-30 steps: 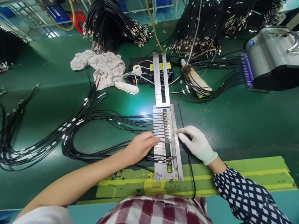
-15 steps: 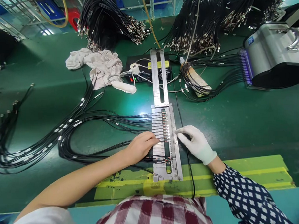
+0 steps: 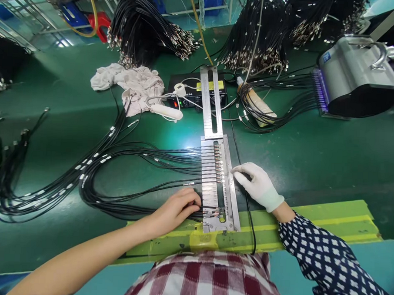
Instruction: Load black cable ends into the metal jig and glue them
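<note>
A slotted metal fixture (image 3: 210,191) lies lengthwise before me, with several black cables (image 3: 170,154) running into its grooves from the left. Their metal-tipped ends (image 3: 217,161) line up along its upper slot. My bare left hand (image 3: 177,209) is at the lower left edge of the fixture, thumb and fingertips closed on a black cable. More cable ends (image 3: 213,212) lie across the lower part, beside those fingertips. My white-gloved right hand (image 3: 258,185) is at the fixture's right edge, finger and thumb pinched together; whatever is between them is hidden.
A slotted metal bar (image 3: 212,104) extends from the fixture over a black control box (image 3: 193,93). White cloth (image 3: 142,88) lies left of it. A silver machine (image 3: 357,76) with purple light stands right, cables entering it. Large cable bundles (image 3: 254,41) lie at the back.
My left hand has moved down and left along the fixture, from the middle grooves to the lower cables. The right hand remains at the right edge. The view has shifted slightly.
</note>
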`<state>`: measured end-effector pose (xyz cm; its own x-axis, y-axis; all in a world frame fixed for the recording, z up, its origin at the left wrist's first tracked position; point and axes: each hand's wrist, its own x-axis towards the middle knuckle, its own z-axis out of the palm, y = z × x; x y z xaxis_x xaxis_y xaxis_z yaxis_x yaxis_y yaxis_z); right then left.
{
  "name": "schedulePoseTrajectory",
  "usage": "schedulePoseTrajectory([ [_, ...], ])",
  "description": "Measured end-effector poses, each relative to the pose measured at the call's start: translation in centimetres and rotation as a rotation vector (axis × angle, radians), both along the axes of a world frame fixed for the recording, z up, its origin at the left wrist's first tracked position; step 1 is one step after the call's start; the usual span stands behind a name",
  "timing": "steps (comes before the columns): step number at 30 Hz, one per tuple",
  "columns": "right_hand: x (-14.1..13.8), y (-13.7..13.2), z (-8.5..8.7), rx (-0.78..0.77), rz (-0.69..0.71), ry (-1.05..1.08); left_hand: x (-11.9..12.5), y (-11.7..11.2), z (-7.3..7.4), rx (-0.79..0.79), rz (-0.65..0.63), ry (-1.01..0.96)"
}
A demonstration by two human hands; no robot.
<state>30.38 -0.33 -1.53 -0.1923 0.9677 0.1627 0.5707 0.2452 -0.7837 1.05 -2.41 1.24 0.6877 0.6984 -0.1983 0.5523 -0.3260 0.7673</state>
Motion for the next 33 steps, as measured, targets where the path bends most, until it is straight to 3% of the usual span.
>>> schedulePoseTrajectory([
  [3, 0.0, 0.1, -0.1, -0.014, 0.001, -0.005, -0.5, 0.2, 0.2, -0.061, 0.111, -0.051],
  [6, 0.0, 0.1, -0.1, -0.016, -0.001, -0.007, -0.1, 0.8, -0.2, 0.042, 0.239, -0.131],
  [8, 0.0, 0.1, 0.0, -0.013, -0.002, -0.002, 0.6, 1.2, -0.6, 0.11, 0.257, -0.16],
  [16, 0.0, 0.1, 0.1, -0.012, 0.003, -0.003, 1.0, 2.5, -1.6, 0.391, 0.07, -0.207],
  [23, 0.0, 0.0, -0.1, -0.025, 0.008, 0.02, 0.0, 3.4, -2.0, 0.558, -0.112, -0.111],
  [33, 0.0, 0.1, -0.2, -0.017, 0.006, 0.013, 0.5, 3.7, -1.8, 0.782, -0.278, 0.043],
])
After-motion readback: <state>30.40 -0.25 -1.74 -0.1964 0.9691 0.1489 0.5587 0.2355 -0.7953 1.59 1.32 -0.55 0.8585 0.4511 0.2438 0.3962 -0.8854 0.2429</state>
